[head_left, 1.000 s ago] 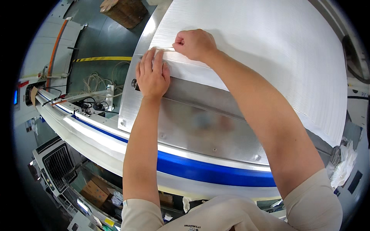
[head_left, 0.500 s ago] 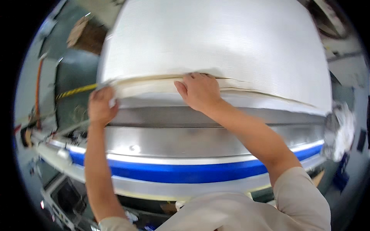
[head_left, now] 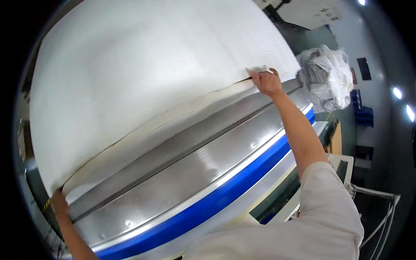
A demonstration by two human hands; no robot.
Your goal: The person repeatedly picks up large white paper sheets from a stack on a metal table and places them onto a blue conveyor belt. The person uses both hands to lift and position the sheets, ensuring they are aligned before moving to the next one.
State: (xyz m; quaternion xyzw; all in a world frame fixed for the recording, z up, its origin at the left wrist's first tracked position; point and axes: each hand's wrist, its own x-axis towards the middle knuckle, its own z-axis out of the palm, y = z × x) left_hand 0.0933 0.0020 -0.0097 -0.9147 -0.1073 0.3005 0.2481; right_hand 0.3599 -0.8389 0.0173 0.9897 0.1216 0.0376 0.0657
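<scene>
A broad sheet of white fabric (head_left: 160,56) covers the table, its near edge running from lower left to upper right. A paler cream strip (head_left: 173,115) shows along that edge below a thin dark line. My left hand (head_left: 60,203) is closed at the left corner of the fabric edge, its fingertips partly hidden. Far to the right, my right hand (head_left: 268,82) pinches the same edge near the right corner, where a bit of fabric is turned up. Both arms are spread wide, with the edge stretched between the hands.
A bare metal ledge (head_left: 190,169) and a blue band (head_left: 208,203) run along the table's near side. Beyond the right end stands a bundle of clear plastic wrap (head_left: 327,80). A white metal frame (head_left: 377,190) is at the lower right.
My right hand has slid from the middle of the edge to the right corner. My left hand remains at the left end. The view has turned toward the right.
</scene>
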